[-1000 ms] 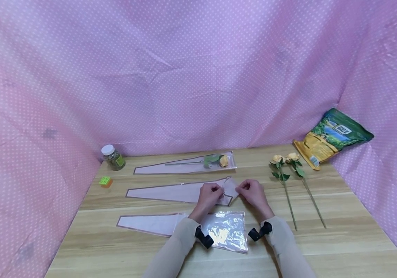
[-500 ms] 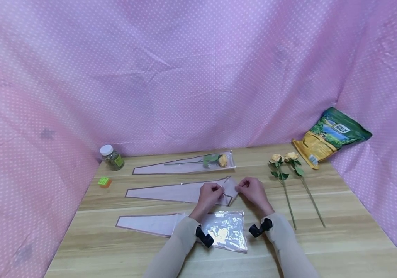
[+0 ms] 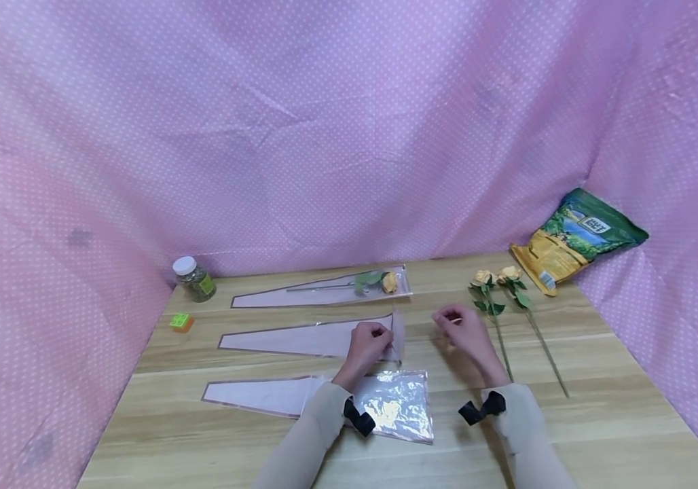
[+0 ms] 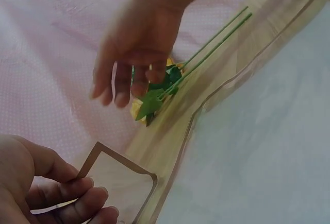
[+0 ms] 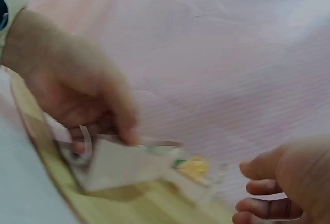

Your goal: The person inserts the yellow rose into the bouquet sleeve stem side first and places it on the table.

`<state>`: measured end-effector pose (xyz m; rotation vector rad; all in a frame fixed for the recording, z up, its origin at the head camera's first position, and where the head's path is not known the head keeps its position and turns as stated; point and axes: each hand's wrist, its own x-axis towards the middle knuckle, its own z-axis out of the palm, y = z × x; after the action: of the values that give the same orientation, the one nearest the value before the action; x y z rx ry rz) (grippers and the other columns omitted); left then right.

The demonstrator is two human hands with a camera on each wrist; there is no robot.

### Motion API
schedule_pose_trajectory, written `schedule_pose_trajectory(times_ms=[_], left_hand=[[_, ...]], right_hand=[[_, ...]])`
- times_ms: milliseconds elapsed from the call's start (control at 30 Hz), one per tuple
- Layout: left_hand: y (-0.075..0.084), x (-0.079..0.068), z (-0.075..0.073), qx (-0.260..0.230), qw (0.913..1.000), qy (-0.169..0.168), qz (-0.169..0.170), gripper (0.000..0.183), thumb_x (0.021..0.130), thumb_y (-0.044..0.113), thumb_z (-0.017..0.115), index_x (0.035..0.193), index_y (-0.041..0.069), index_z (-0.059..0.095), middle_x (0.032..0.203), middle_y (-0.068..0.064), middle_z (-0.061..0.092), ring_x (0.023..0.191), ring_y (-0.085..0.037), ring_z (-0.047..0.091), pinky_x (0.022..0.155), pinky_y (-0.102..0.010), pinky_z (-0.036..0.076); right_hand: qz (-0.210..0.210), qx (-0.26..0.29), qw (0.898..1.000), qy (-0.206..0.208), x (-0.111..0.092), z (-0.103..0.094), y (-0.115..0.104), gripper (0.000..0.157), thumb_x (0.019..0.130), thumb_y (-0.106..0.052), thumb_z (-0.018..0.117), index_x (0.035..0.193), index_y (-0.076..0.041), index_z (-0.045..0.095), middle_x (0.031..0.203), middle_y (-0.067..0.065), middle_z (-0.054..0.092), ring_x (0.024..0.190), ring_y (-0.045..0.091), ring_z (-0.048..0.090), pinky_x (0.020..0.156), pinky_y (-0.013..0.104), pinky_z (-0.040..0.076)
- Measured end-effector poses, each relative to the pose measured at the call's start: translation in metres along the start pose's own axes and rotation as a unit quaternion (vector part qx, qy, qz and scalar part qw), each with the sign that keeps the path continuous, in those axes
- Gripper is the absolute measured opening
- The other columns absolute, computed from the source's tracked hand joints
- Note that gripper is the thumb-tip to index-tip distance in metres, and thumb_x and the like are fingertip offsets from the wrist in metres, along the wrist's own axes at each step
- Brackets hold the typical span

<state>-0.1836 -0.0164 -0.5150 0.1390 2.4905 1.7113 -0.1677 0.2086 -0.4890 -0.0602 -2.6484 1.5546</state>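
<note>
In the head view my left hand [image 3: 366, 352] pinches the wide right end of a tapered flower sleeve [image 3: 294, 339], clear with a brown border, lying flat mid-table. The left wrist view has thumb and fingers on the corner of the sleeve [image 4: 126, 183]. My right hand [image 3: 468, 337] hovers right of that end, fingers loosely bent with nothing held. Just beyond it lie two pale-yellow roses, one rose [image 3: 483, 278] left of the other rose [image 3: 510, 274], stems pointing toward me. Both rose heads partly show behind the right hand [image 4: 142, 38] in the left wrist view.
At the back, another sleeve [image 3: 263, 299] has a rose [image 3: 389, 282] inside. A sleeve [image 3: 257, 395] and clear plastic packaging [image 3: 394, 407] lie nearest me. A white-lidded jar [image 3: 196, 280] and small green-orange block [image 3: 180, 322] stand left; a green-yellow bag [image 3: 578, 238] leans back right.
My right hand has let go of the sleeve's end and moved right toward the roses. The sleeve's folded corner now lies flatter. My left hand stays in place on it.
</note>
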Motion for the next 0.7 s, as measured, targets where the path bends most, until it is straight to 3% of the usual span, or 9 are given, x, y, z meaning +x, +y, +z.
schedule_pose_trajectory(times_ms=[133, 333, 700], left_hand=[[0.000, 0.001, 0.000, 0.002, 1.0000, 0.001, 0.000, 0.017, 0.086, 0.010, 0.065, 0.074, 0.001, 0.072, 0.062, 0.001, 0.064, 0.057, -0.006, 0.052, 0.055, -0.019, 0.042], [0.000, 0.001, 0.000, 0.003, 1.0000, -0.002, -0.006, 0.016, 0.086, 0.010, 0.065, 0.075, 0.003, 0.073, 0.064, 0.002, 0.064, 0.059, -0.007, 0.053, 0.057, -0.020, 0.043], [0.000, 0.001, -0.001, 0.002, 0.9999, -0.004, -0.009, 0.017, 0.088, 0.011, 0.066, 0.076, 0.002, 0.073, 0.067, -0.003, 0.067, 0.060, -0.008, 0.054, 0.056, -0.021, 0.043]], right_hand=[[-0.025, -0.061, 0.997, 0.039, -0.003, -0.028, 0.002, 0.027, 0.096, -0.020, 0.065, 0.107, 0.004, 0.068, 0.097, 0.022, 0.071, 0.074, 0.016, 0.066, 0.064, 0.021, 0.051], [0.001, -0.149, 0.986, 0.075, -0.009, -0.064, 0.015, 0.029, 0.096, -0.024, 0.064, 0.107, 0.002, 0.070, 0.100, 0.022, 0.072, 0.086, 0.025, 0.067, 0.072, 0.027, 0.047], [0.061, -0.195, 0.979, 0.016, -0.017, -0.094, 0.031, 0.052, 0.096, -0.028, 0.060, 0.129, 0.012, 0.057, 0.120, 0.033, 0.065, 0.106, 0.046, 0.064, 0.082, 0.048, 0.052]])
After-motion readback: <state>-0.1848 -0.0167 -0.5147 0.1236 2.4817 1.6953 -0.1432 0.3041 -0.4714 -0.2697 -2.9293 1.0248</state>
